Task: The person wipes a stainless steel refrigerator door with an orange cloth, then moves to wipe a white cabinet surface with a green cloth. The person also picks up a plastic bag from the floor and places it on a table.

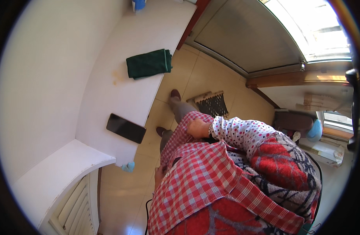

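Observation:
My right hand [197, 128], at the end of a polka-dot sleeve [241, 129], is curled against the lower part of a red-and-white checked apron [197, 173]. Its fingertips are turned out of sight, so whether it grips the cloth does not show. On the other side of the apron, part of my left hand [159, 177] shows at the cloth's edge; its fingers are mostly hidden. Before me, a smartphone [126, 128] with a dark face lies on a white counter [109, 97]. A folded dark green cloth [149, 64] lies farther along, slightly over the counter's edge.
A light blue object [128, 167] sits at the counter's near corner, above a slatted panel [77, 202]. My feet stand on beige floor tiles [191, 58] near a low stool [211, 104] with a dark woven seat. A metal-panelled door [247, 32] stands at upper right.

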Tool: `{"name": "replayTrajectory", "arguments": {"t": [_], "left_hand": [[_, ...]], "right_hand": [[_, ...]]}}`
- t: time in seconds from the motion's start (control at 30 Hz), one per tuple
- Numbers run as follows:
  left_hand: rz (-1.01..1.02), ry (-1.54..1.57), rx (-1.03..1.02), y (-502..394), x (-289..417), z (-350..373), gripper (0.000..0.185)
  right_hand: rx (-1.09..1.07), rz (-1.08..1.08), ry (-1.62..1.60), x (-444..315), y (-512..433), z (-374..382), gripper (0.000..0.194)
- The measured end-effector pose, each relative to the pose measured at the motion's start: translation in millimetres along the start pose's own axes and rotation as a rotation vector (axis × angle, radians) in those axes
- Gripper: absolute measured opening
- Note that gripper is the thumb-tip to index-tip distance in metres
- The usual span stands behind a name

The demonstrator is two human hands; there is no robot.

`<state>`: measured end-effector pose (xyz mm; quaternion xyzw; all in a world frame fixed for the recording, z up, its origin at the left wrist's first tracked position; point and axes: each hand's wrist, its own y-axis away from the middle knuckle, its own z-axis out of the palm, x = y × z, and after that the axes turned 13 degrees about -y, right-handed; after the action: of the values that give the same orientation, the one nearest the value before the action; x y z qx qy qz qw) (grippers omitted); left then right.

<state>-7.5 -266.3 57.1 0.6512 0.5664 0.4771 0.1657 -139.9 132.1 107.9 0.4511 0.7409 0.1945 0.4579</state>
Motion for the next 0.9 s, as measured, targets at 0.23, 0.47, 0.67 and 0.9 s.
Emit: {"name": "replayTrajectory", "arguments": {"t": [0.23, 0.47, 0.67, 0.9], "left_hand": [[0.004, 0.043, 0.038, 8, 13, 13, 0.034], [0.044, 0.13, 0.026, -1, 29, 46, 0.031], [0.058, 0.138, -0.004, -7, 31, 52, 0.029], [0.088, 0.164, -0.011, -19, 24, 67, 0.027]], "right_hand": [[-0.188, -0.015, -0.17, -9, 9, -31, 0.032], [-0.341, -0.163, -0.187, -12, 19, -56, 0.035], [-0.366, -0.102, -0.127, -19, 15, -35, 0.04], [-0.506, -0.32, -0.226, 9, 12, -49, 0.041]]}}
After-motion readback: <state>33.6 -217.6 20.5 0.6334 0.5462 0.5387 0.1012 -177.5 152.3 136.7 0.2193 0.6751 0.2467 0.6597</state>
